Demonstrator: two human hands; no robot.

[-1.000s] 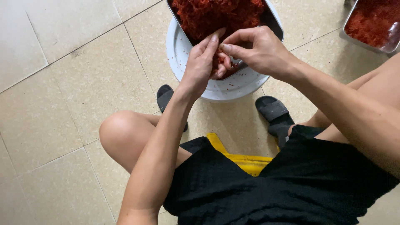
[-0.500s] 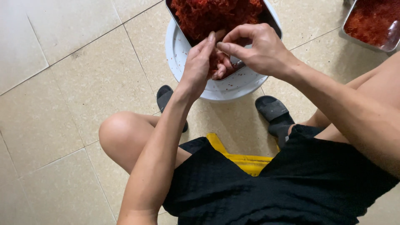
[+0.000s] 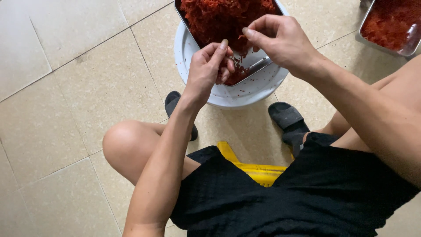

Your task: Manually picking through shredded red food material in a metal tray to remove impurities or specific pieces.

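Observation:
A metal tray (image 3: 256, 66) heaped with red shredded strands (image 3: 219, 17) rests on a round white base (image 3: 258, 90) on the floor. My left hand (image 3: 208, 66) hovers over the tray's near corner, fingers curled around a small clump of the red strands. My right hand (image 3: 280, 41) is just to its right over the tray, thumb and fingers pinched together on a few strands. The two hands are close but apart.
A second metal tray (image 3: 388, 26) of red strands with a spoon sits at the top right. I sit on a low yellow stool (image 3: 258, 169), knees apart, black sandals (image 3: 287, 120) on the beige tiled floor (image 3: 79, 74).
My hands have drawn slightly apart; the left hand has lowered a little toward the tray's corner while the right stays over the heap.

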